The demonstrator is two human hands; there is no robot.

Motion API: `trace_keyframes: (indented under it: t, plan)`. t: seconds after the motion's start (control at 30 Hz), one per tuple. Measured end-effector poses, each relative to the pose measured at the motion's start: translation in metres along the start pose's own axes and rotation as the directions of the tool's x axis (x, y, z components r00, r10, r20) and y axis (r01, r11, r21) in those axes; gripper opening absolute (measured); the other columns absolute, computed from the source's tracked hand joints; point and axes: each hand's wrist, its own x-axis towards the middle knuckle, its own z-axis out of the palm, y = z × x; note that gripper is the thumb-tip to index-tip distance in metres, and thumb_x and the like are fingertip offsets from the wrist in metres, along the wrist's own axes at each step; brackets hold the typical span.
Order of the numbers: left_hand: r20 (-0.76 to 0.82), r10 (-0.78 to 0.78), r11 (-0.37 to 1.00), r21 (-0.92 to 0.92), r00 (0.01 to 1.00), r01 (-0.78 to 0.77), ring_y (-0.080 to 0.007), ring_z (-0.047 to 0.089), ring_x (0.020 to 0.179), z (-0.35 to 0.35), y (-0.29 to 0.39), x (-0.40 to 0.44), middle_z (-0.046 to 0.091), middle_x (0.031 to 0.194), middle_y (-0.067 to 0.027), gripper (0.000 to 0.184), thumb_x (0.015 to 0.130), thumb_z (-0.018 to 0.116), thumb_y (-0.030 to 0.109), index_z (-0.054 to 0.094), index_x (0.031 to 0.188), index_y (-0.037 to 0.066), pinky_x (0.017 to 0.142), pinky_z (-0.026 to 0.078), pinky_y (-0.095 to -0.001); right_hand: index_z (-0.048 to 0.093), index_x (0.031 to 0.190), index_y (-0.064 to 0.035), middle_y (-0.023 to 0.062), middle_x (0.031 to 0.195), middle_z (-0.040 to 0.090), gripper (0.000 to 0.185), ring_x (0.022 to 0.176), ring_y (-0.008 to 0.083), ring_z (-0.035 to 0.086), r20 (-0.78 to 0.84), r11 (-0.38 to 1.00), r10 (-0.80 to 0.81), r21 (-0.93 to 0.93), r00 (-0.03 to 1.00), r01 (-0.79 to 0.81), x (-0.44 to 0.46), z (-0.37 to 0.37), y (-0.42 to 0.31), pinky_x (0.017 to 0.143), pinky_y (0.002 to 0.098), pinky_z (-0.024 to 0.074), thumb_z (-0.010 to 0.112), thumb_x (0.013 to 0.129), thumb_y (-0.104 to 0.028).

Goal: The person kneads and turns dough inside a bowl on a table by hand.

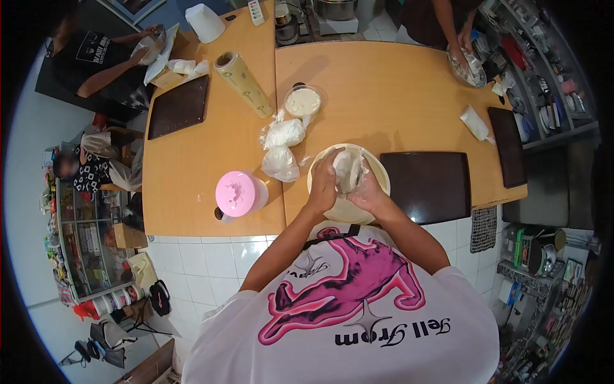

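Over a cream-coloured bowl [378,168] at the table's front edge, my two hands are cupped round a white, flour-dusted lump [343,165]. My left hand [324,184] presses its left side, with the fingers curled along it. On the other side my right hand [369,192] is closed against it, its fingers white with powder. Whether the lump is dough or a filled bag I cannot tell. Left of the bowl lie a plastic bag of white powder [280,164] and another white bag [285,133]. Behind them stands a tub of white powder [302,102].
A dark tray [425,185] lies right of the bowl, a pink-lidded container [238,194] to the left. Farther off are a roll of plastic wrap [243,85], another dark tray [179,107] and a white packet [474,123]. Two people handle bowls at the table's far corners; another sits at left.
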Motion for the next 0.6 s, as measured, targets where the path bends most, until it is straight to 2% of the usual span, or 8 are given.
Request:
trace_keyframes:
  t: [0.1,0.13,0.23,0.3,0.33,0.43,0.53,0.6]
  plan:
    - [0.149,0.037,0.943,0.322,0.988,-0.084,-0.0345,0.024,0.137,-0.001,0.012,-0.008,0.034,0.145,-0.0182,0.061,0.098,0.014,0.042,0.035,0.139,0.003,0.109,0.003,-0.0533,0.048,0.127,-0.0163,0.0051,0.122,0.054,0.047,0.110,0.0226,0.055,-0.181,0.972,-0.017,-0.234,0.983,-0.026,-0.003,0.002,0.001,0.089,0.0465,0.0484,0.047,0.092,-0.048]
    - [0.211,0.039,0.919,0.377,0.977,-0.117,-0.0358,0.016,0.140,0.002,0.007,-0.014,0.025,0.150,-0.0152,0.061,0.098,0.013,0.040,0.025,0.144,0.003,0.108,-0.007,-0.0570,0.048,0.126,-0.0151,0.0064,0.116,0.057,0.042,0.103,0.0221,0.059,-0.329,0.963,-0.109,-0.270,0.938,0.017,-0.007,0.019,0.004,0.084,0.0440,0.0512,0.054,0.091,-0.038]
    - [0.292,-0.008,0.907,0.405,0.957,-0.116,-0.0331,0.013,0.141,0.003,-0.003,-0.024,0.018,0.152,-0.0176,0.073,0.095,0.005,0.054,0.018,0.146,0.004,0.113,0.000,-0.0476,0.050,0.123,-0.0103,0.0066,0.109,0.060,0.041,0.093,0.0219,0.062,-0.363,0.933,-0.167,-0.359,0.917,0.028,-0.002,0.005,0.011,0.078,0.0415,0.0528,0.061,0.089,-0.030]
    - [0.236,-0.132,0.991,0.041,0.963,0.126,-0.0314,0.016,0.141,0.004,-0.014,-0.029,0.019,0.151,-0.0178,0.072,0.096,0.010,0.056,0.016,0.146,0.004,0.113,0.006,-0.0453,0.052,0.121,-0.0072,0.0075,0.106,0.061,0.039,0.087,0.0213,0.063,-0.375,0.945,-0.123,-0.328,0.919,-0.008,-0.003,-0.002,0.011,0.074,0.0386,0.0528,0.063,0.087,-0.024]
    - [0.228,-0.197,0.960,-0.153,0.953,0.236,-0.0305,0.018,0.140,0.004,-0.017,-0.030,0.020,0.151,-0.0179,0.072,0.096,0.012,0.056,0.015,0.147,0.005,0.114,0.009,-0.0442,0.053,0.120,-0.0056,0.0080,0.104,0.062,0.038,0.084,0.0210,0.064,-0.382,0.950,-0.103,-0.311,0.918,-0.023,-0.004,-0.005,0.010,0.072,0.0371,0.0529,0.064,0.087,-0.021]
    - [-0.016,-0.398,0.760,-0.565,0.917,0.320,-0.0278,0.026,0.137,0.004,-0.009,-0.027,0.026,0.148,-0.0175,0.070,0.096,0.021,0.057,0.019,0.146,0.007,0.112,0.018,-0.0407,0.053,0.120,-0.0056,0.0066,0.103,0.063,0.037,0.090,0.0183,0.063,-0.291,0.817,-0.277,-0.573,0.916,0.065,0.004,-0.031,0.007,0.075,0.0343,0.0518,0.063,0.087,-0.019]
    - [0.084,-0.520,0.743,-0.448,0.850,0.498,-0.0270,0.036,0.131,-0.007,-0.036,-0.029,0.032,0.144,-0.0151,0.069,0.095,0.032,0.055,0.018,0.146,0.011,0.108,0.028,-0.0411,0.054,0.117,-0.0016,0.0068,0.099,0.065,0.039,0.085,0.0186,0.063,-0.214,0.436,-0.452,-0.900,0.866,0.006,0.005,-0.027,-0.004,0.076,0.0316,0.0510,0.067,0.082,-0.012]
    - [0.156,-0.600,0.682,-0.412,0.784,0.604,-0.0280,0.038,0.129,-0.009,-0.039,-0.027,0.034,0.143,-0.0145,0.071,0.094,0.036,0.057,0.019,0.145,0.011,0.107,0.030,-0.0429,0.052,0.120,0.0008,0.0111,0.107,0.063,0.048,0.093,0.0194,0.062,-0.202,0.298,-0.500,-0.953,0.842,-0.051,0.007,-0.022,-0.006,0.079,0.0317,0.0498,0.071,0.078,-0.012]
